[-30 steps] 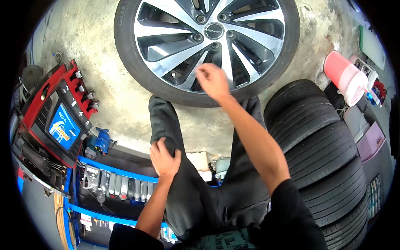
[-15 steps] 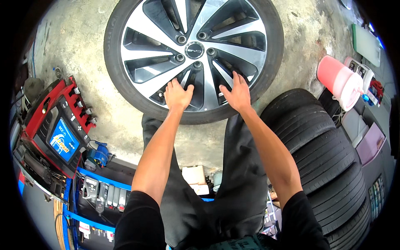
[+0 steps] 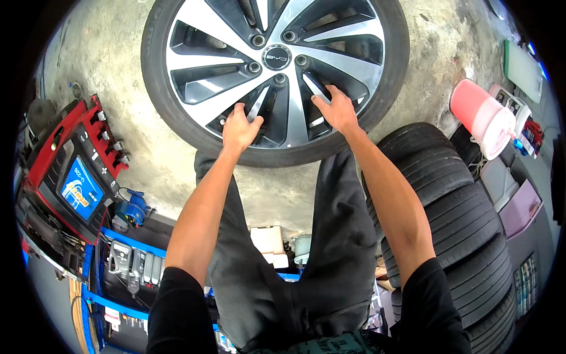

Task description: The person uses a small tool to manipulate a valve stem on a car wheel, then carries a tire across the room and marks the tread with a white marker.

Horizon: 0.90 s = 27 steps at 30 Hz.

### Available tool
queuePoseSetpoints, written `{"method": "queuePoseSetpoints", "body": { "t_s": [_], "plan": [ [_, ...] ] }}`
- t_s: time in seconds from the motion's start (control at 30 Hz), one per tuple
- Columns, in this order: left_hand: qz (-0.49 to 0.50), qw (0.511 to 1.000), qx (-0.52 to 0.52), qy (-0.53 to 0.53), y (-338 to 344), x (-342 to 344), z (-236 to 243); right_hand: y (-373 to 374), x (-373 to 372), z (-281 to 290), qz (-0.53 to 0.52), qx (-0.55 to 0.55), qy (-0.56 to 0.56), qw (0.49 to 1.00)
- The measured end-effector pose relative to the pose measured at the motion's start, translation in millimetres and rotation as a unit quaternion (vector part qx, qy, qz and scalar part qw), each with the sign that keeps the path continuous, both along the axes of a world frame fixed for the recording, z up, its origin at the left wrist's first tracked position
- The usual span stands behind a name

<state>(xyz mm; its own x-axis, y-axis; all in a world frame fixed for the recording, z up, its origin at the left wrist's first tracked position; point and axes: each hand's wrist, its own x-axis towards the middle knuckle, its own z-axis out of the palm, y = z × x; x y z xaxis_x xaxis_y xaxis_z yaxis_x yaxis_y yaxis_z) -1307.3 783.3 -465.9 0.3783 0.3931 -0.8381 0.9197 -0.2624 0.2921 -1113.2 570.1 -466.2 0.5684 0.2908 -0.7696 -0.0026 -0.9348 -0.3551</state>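
A car wheel (image 3: 296, 115) with a black and silver multi-spoke rim and black tyre lies in front of my legs, outer face up. Several recessed bolt holes ring its round centre cap (image 3: 276, 57). My left hand (image 3: 240, 132) grips the rim on the near left, fingers hooked down into a gap between spokes and thumb set apart. On the near right, my right hand (image 3: 339, 112) holds the rim the same way, its fingertips partly hidden in another gap. Both arms reach straight forward over the tyre's near edge.
Stacked tyres (image 3: 454, 215) stand close on my right. Beyond them is a pink bucket (image 3: 474, 109) beside white containers. At left, a red and black machine with a screen (image 3: 82, 186) sits above a blue-framed tool rack (image 3: 127, 307). Stained concrete floor (image 3: 112, 65) surrounds the wheel.
The wheel looks slightly larger and sits higher in the picture, with both hands on it. My hands are a little farther apart. The surroundings on the left have shifted slightly leftward.
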Motion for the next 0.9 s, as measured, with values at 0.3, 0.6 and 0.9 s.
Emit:
{"method": "queuePoseSetpoints", "body": {
  "t_s": [0.3, 0.6, 0.9],
  "plan": [
    [-0.002, 0.999, -0.030, -0.020, 8.6, -9.0, -1.7, 8.9, -2.9, -0.5, -0.007, -0.014, -0.003, 1.000],
    [0.000, 0.999, 0.012, -0.044, 0.8, -7.4, 4.4, 0.1, -4.4, -0.1, -0.003, 0.004, -0.014, 1.000],
    [0.009, 0.992, -0.066, 0.104, 33.2, 6.2, 99.8, 8.5, -11.6, 83.2, 0.025, -0.021, 0.038, 0.999]
  ]
}}
